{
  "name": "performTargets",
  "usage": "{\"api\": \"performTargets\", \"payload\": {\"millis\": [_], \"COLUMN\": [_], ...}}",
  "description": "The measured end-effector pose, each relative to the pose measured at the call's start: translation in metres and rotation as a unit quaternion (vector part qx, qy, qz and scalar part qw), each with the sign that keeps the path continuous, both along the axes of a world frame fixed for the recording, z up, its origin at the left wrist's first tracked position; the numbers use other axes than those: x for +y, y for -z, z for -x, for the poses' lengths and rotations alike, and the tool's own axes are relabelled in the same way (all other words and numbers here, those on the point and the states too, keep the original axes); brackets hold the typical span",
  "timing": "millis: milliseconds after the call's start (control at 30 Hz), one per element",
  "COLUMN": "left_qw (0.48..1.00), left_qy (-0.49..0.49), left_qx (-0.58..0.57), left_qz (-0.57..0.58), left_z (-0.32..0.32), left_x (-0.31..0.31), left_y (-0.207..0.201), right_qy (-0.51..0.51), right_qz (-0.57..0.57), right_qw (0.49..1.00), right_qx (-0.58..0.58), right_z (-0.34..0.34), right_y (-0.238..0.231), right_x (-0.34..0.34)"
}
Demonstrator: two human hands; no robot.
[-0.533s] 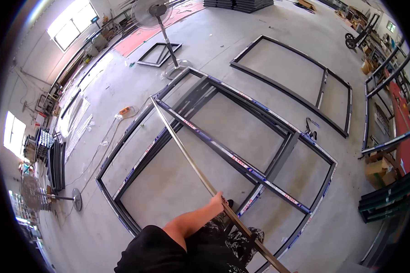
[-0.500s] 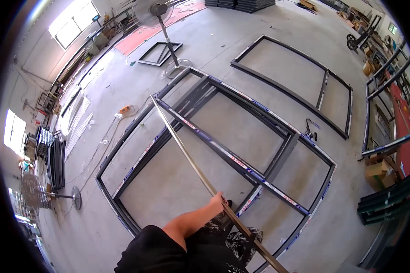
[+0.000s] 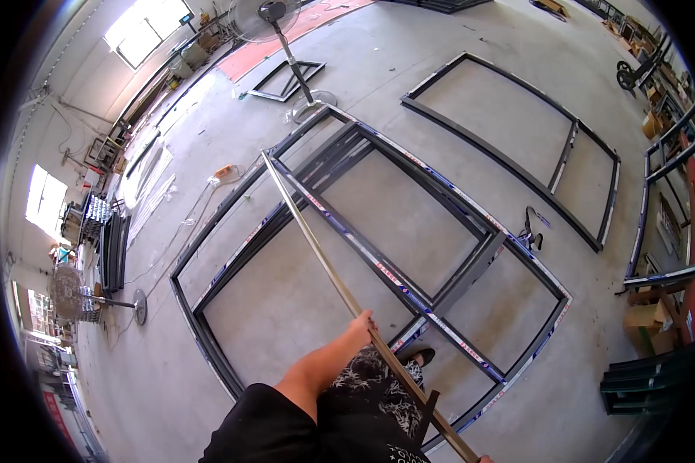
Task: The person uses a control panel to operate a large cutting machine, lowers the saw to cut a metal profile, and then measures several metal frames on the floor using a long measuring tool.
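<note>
My left hand (image 3: 363, 327) is closed around a long, thin metal bar (image 3: 313, 243). The bar slants across the view, its far tip over the far left part of a large dark metal frame (image 3: 394, 282) that lies below. At the lower edge only a sliver of my right hand (image 3: 485, 459) shows, pressed against the bar's near end; the rest is out of view. Strips of printed white, blue and red tape cover the frame's bars. Beneath it lie more dark frame pieces (image 3: 243, 266). A short dark piece (image 3: 428, 413) crosses the bar near my body.
Another dark frame (image 3: 490, 150) lies on the floor at right, with a dark strapped item (image 3: 530, 231) nearby. A standing fan (image 3: 292, 58) and a small frame (image 3: 286, 81) are beyond. Left are a second fan (image 3: 100, 299) and an orange power strip (image 3: 224, 170). Cardboard boxes (image 3: 649, 324) stand right.
The view has shifted, so the surroundings sit further right and the left windows lie differently. My left hand and the bar are slightly higher and further left. A sliver of my right hand now shows.
</note>
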State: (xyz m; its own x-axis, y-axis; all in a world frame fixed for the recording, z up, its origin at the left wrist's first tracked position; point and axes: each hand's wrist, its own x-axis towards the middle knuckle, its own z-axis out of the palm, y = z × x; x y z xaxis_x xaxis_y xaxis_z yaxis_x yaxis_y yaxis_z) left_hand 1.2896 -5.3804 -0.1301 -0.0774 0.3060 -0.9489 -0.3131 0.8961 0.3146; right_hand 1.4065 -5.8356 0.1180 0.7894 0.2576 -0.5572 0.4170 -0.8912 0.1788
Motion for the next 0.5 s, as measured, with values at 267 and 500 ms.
{"api": "performTargets", "payload": {"millis": [267, 500], "left_qw": [0.999, 0.998], "left_qy": [0.021, 0.009], "left_qx": [0.002, -0.021], "left_qz": [0.029, 0.056], "left_z": [-0.021, -0.026], "left_x": [0.016, 0.058], "left_y": [-0.009, -0.002], "right_qy": [-0.019, -0.054], "right_qz": [-0.021, -0.062], "right_qw": [1.0, 0.996], "right_qx": [0.009, -0.036], "right_z": [-0.038, -0.039], "right_y": [-0.004, -0.004], "right_x": [0.027, 0.066]}}
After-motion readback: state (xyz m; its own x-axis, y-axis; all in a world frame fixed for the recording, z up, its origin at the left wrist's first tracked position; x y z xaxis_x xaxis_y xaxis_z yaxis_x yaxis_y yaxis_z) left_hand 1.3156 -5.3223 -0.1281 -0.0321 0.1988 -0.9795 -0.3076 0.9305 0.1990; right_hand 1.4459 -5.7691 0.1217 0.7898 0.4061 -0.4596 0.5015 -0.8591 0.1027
